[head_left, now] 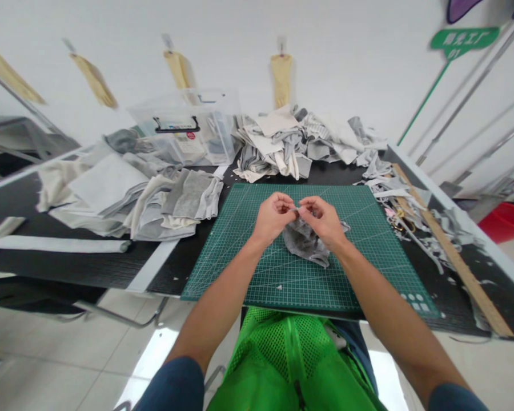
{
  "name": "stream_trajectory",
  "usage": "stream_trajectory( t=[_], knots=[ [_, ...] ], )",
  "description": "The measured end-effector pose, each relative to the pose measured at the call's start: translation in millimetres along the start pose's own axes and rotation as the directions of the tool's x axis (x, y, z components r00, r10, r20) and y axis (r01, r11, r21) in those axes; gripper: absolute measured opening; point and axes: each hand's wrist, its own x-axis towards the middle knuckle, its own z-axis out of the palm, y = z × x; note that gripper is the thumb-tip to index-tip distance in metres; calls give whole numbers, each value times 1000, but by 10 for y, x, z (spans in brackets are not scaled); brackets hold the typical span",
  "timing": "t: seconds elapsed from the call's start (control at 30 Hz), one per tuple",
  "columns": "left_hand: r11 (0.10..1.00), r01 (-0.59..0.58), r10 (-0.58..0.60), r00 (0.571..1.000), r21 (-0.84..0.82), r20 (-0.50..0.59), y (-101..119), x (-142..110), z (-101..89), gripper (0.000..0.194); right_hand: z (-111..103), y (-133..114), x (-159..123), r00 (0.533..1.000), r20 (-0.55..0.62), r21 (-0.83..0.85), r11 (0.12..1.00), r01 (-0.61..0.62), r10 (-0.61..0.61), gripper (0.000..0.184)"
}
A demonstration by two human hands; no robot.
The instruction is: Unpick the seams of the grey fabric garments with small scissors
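Bright green mesh vest (300, 365) lies nearest, below the desk (81, 262); over a green cutting mat (235, 222), the left hand (274, 216) and right hand (323, 220) each pinch the top of a crumpled grey cloth (304, 244) between thumb and fingers. Beyond stands a clear plastic box (160, 144) with cloth inside, its label (191, 144) bearing a red round mark, the print too small to read; at right, a green sign (465, 39) shows "工厂" and "01".

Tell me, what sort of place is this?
Probably a sewing or fabric workshop: the hands hold a crumpled gray cloth over a green gridded cutting mat, with piles of gray and white cloth behind and loose fabric scraps on the right.
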Motion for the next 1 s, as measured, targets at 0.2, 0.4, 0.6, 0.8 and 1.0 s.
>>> stream_trajectory(
  t=[0.2,0.4,0.6,0.8,1.0],
  knots=[
    [995,-18,21,999,98,-28,-18,-10,22,28,21,78,31,997,-73,-99,995,18,-25,19],
    [992,123,-124,990,16,63,-23,-10,-1,16,5,76,42,993,-105,-103,994,47,-58,22],
    [985,168,-165,982,-33,93,36,-13,-31,19,24,64,32,989,-127,43,997,-67,72,24],
    [997,83,-83,996,3,31,15,-9,-17,15,27,56,3,992,13,209,970,-124,124,26],
    [999,49,-49,999,19,12,16,-21,2,15,1,58,6,984,-3,275,946,-170,178,33]
  ],
)
